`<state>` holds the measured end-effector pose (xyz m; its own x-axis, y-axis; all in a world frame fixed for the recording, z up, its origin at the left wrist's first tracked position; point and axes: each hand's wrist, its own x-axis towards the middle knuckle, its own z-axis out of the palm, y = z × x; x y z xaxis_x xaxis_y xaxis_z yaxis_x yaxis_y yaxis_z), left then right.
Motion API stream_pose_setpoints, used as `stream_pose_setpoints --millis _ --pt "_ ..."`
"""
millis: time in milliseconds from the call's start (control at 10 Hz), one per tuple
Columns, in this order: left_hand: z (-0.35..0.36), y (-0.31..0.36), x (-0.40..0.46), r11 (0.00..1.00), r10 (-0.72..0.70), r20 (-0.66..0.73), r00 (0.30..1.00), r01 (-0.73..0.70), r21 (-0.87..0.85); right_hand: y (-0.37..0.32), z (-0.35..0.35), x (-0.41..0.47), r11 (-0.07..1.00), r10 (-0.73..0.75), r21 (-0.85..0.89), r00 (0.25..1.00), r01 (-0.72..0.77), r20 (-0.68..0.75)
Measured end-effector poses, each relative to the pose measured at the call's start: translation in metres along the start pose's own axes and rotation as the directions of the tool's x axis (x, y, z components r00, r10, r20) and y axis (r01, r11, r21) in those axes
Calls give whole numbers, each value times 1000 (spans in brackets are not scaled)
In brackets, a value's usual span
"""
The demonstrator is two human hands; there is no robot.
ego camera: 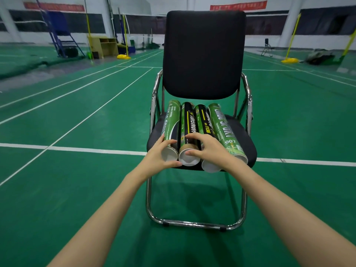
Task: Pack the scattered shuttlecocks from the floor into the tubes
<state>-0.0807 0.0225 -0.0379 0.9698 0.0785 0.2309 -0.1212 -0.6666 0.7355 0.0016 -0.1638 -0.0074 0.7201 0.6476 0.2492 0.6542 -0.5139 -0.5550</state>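
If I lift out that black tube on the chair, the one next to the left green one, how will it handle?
The black tube is a rigid-looking cardboard cylinder, so it probably stays stiff. Its near end looks open and hollow, so likely light. Lying on its side on the chair seat between neighbours, it may roll once freed.

A black chair (203, 54) stands on green court floor (86, 116); a wooden desk (103, 46), perhaps, behind.

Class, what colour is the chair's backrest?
Black backrest, shown best in the head view.
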Motion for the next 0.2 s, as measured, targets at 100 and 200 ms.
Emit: stream_pose_setpoints --millis 100,200 --pt "-2 7 -3 1000 13 -9 1000 -13 23 0 -10 -6 999 -36 -39 999 36 -12" --pt "-3 18 -3 990 72 -36 997 -67 124 2 -25 -15 997 -58 -51 998 56 -37"
